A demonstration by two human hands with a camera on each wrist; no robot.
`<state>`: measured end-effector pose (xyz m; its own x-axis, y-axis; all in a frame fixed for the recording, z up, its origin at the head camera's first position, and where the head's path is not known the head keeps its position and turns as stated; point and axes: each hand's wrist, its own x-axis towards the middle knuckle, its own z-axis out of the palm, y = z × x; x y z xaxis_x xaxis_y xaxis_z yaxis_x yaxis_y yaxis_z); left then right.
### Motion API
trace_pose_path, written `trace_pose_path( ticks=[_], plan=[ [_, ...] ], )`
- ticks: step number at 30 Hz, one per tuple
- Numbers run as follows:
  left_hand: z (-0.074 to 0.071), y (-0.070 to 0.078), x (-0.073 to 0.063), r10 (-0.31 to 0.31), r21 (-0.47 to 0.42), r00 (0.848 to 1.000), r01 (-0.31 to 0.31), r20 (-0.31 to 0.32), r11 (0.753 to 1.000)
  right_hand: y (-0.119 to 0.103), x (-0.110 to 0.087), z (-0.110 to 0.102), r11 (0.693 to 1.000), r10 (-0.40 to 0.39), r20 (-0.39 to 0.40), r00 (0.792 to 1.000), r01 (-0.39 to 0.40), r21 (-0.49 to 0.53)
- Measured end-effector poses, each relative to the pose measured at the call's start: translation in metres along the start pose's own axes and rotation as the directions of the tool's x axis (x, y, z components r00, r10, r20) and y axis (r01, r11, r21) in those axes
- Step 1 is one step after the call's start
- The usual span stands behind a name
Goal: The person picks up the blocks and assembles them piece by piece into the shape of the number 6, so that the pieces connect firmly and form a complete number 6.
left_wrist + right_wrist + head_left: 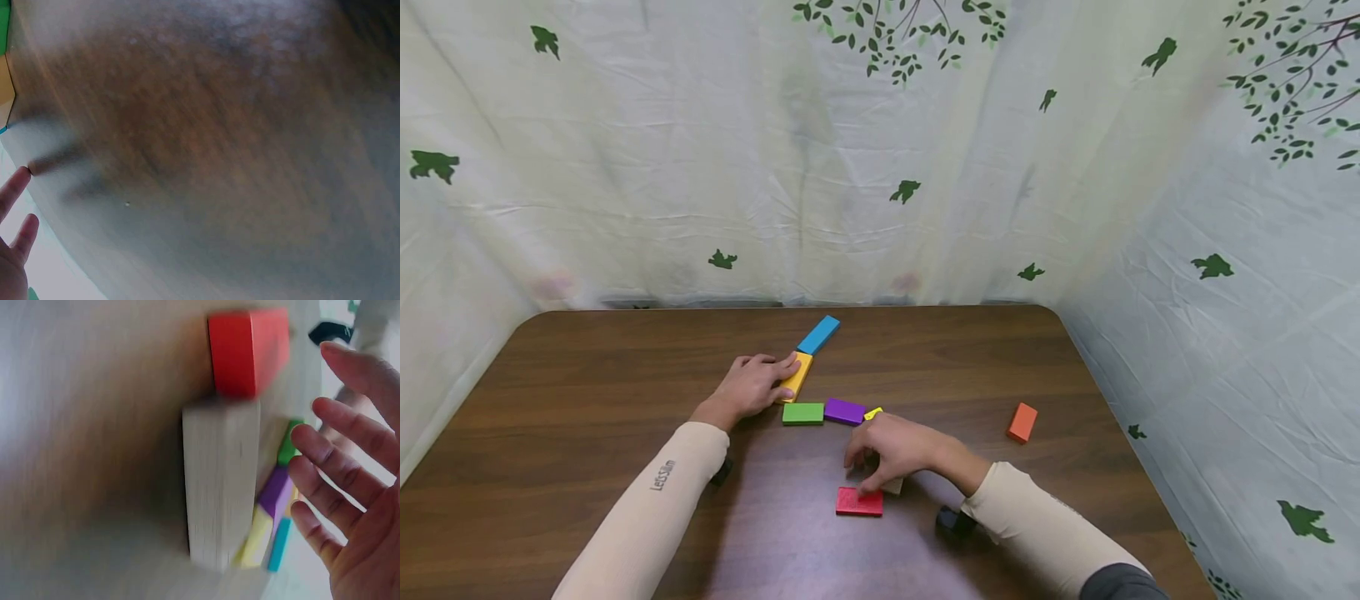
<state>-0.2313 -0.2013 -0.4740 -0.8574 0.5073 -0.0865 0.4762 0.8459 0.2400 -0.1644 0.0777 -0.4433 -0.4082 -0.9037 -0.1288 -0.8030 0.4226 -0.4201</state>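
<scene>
My left hand (751, 387) is at an orange-yellow block (799, 377), thumb and index finger on it towards its two ends. Beyond lies a blue block (818, 335); nearer are a green block (803, 414) and a purple block (845, 412). A bright yellow block (872, 413) is partly hidden behind my right hand (898, 450). That hand hovers with spread fingers above a plain wooden block (222, 487) and a red block (860, 502), which lie end to end. In the right wrist view its fingers hold nothing.
An orange-red block (1022, 423) lies apart on the right of the brown wooden table (587, 400). White curtains (685, 150) with green leaf and bird prints hang behind and beside the table.
</scene>
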Motion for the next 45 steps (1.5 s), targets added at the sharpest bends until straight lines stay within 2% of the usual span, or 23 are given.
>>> trace_pose_path(
  ticks=[11, 20, 27, 32, 39, 45],
  plan=[
    [0.001, -0.001, -0.001, -0.005, 0.007, 1.000, 0.005, 0.008, 1.000, 0.041, -0.031, -0.034, 0.989, 0.139, -0.076, 0.987, -0.135, 0.056],
    [0.001, 0.001, -0.001, 0.011, 0.015, 1.000, -0.011, -0.006, 1.000, 0.080, -0.068, -0.050, 0.957, 0.263, -0.174, 0.949, -0.234, 0.175],
    [0.000, 0.001, -0.001, 0.007, 0.009, 1.000, -0.007, -0.003, 1.000, 0.106, -0.097, -0.049, 0.957, 0.269, -0.233, 0.935, -0.231, 0.176],
    [-0.001, 0.003, -0.002, -0.001, -0.003, 1.000, 0.001, 0.001, 1.000, 0.119, -0.118, -0.049, 0.950, 0.290, -0.238, 0.927, -0.249, 0.189],
    [-0.001, 0.003, 0.000, 0.001, -0.002, 1.000, -0.001, -0.005, 1.000, 0.136, -0.150, -0.044, 0.912, 0.381, -0.187, 0.906, -0.334, 0.239],
    [-0.002, 0.002, -0.001, 0.007, 0.003, 1.000, -0.007, -0.003, 1.000, 0.146, -0.171, -0.040, 0.909, 0.393, -0.146, 0.908, -0.359, 0.211]
  ],
)
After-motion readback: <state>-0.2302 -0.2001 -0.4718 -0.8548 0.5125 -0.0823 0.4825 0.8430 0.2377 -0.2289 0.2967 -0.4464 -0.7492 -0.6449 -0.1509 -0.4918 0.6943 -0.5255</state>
